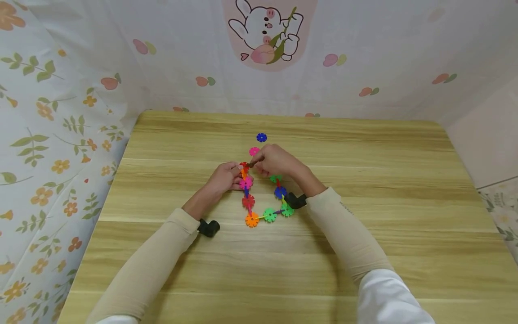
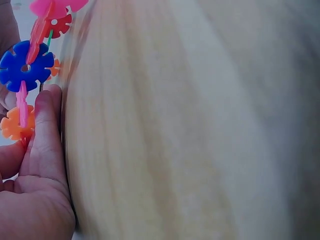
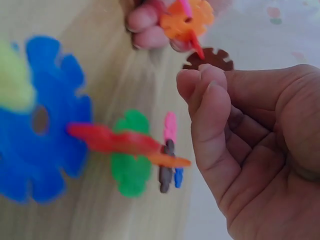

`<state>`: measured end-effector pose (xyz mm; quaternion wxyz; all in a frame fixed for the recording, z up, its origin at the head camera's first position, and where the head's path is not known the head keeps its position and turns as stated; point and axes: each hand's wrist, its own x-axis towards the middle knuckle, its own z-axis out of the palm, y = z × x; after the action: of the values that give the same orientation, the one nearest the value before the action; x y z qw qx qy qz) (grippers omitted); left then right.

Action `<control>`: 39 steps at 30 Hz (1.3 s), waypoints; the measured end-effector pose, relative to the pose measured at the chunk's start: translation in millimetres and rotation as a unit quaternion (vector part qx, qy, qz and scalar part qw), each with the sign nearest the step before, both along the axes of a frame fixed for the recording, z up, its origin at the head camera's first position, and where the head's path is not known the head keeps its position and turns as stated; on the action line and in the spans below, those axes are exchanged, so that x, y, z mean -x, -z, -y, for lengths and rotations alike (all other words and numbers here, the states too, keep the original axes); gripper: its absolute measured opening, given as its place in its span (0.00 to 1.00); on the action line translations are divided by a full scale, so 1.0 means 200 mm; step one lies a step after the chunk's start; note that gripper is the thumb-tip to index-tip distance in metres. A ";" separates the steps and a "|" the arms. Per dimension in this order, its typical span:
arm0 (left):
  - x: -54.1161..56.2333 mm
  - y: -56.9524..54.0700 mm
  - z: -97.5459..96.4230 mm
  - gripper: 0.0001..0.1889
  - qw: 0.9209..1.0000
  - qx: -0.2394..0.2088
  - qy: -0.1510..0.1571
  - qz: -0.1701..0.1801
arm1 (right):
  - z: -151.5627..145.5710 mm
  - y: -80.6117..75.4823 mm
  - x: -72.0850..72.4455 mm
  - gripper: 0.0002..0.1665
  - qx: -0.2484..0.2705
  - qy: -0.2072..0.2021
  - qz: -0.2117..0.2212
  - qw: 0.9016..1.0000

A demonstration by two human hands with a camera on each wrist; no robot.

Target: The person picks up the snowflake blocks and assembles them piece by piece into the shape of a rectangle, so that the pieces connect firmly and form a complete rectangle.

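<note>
A chain of notched plastic discs in several colours bends in a U on the table, with an orange disc at its near left corner. My left hand grips the chain's left end, its fingers around an orange disc and a red disc. Between thumb and fingertips, my right hand pinches a brown disc, right at the red disc's edge. The chain's other end, with a green disc, lies below the right hand.
Beyond the hands lie a loose pink disc and a loose blue disc. The wooden table meets a patterned curtain at its back and left.
</note>
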<state>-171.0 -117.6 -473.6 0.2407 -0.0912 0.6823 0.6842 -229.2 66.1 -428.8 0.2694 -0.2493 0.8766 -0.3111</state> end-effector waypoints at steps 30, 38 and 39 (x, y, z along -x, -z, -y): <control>0.00 -0.02 -0.01 0.11 1.000 0.016 -0.017 0.014 | -0.11 -0.07 0.29 0.16 0.081 0.102 0.033 0.991; 0.00 -0.01 -0.01 0.12 1.000 0.010 -0.012 0.013 | -0.10 -0.01 0.34 0.19 0.112 0.153 0.065 0.980; 0.00 -0.01 -0.01 0.12 1.000 0.010 -0.012 0.014 | -0.10 0.00 0.35 0.19 0.117 0.159 0.069 0.978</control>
<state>-171.2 -116.0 -470.9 0.2408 -0.1112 0.6845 0.6791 -298.7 86.5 -428.5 0.2457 -0.1142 0.8419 -0.4668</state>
